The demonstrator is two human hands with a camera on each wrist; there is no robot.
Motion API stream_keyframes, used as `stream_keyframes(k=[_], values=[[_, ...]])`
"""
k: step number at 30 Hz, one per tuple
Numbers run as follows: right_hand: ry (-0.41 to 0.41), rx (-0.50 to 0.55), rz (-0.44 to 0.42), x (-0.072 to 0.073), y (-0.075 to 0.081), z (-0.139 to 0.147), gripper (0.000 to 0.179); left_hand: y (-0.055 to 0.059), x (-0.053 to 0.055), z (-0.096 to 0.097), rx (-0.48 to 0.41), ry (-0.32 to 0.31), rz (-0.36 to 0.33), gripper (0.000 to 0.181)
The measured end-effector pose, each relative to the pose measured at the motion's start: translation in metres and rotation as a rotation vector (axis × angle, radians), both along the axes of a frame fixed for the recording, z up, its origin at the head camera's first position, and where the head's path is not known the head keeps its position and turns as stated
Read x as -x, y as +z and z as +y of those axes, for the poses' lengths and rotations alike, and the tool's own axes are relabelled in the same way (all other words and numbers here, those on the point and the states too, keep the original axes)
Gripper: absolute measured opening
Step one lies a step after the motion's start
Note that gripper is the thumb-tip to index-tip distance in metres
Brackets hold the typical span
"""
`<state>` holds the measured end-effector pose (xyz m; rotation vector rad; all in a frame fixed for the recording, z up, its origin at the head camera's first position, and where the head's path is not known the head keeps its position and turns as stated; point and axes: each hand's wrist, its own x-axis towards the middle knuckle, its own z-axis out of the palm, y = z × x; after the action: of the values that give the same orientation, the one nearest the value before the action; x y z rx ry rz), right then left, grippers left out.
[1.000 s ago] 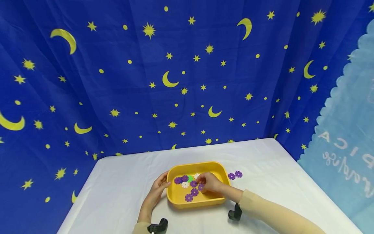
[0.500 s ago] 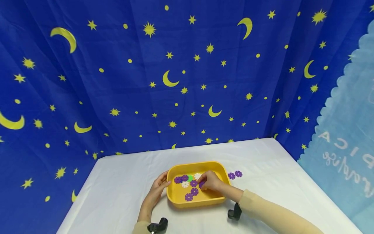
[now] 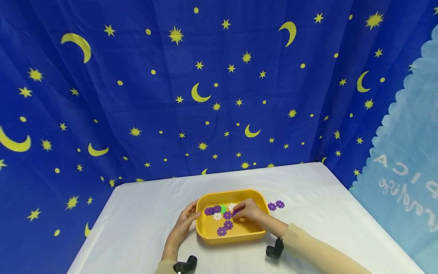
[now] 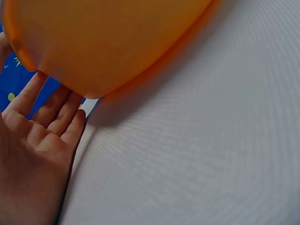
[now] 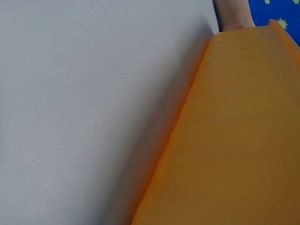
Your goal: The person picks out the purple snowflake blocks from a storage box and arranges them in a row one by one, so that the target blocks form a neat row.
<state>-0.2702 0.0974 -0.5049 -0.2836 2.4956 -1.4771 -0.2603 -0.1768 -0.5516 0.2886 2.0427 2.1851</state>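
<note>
In the head view my left hand [image 3: 184,224] holds the left end of a yellow plastic tray [image 3: 236,239], its thumb over the rim. The left wrist view has the fingers [image 4: 72,129] of that hand against the tray's outer wall [image 4: 108,42]. Inside the tray, toward its right side, my right hand [image 3: 251,211] pinches a purple snowflake disc [image 3: 235,213], mostly covered by the fingertips. Close by lie more purple discs [image 3: 228,225], white discs [image 3: 217,216] and a green disc [image 3: 223,209]. From the right wrist, the tray wall [image 5: 234,126] hides the right hand.
Two purple discs [image 3: 276,205] lie on the white tablecloth [image 3: 143,213] just right of the tray. A blue curtain [image 3: 164,114] with moons and stars hangs behind the table, and a light blue cloth [image 3: 403,160] hangs at the right.
My right hand has risen slightly with the purple disc, which now shows less between the fingers. The left hand and tray stay in place.
</note>
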Motion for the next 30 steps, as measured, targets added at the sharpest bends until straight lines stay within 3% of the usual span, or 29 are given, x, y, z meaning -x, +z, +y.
stream_keyframes(k=[9, 20, 30], values=[[-0.039, 0.053, -0.027, 0.002, 0.000, -0.001, 0.030, 0.000, 0.001, -0.001, 0.001, 0.022, -0.019, 0.056], [-0.124, 0.151, 0.021, 0.001, 0.003, 0.007, 0.036, 0.001, 0.001, 0.002, -0.005, 0.024, -0.034, 0.056], [-0.142, 0.266, -0.008, 0.000, 0.007, 0.012, 0.037, -0.001, 0.000, -0.002, -0.013, -0.019, -0.007, 0.057]])
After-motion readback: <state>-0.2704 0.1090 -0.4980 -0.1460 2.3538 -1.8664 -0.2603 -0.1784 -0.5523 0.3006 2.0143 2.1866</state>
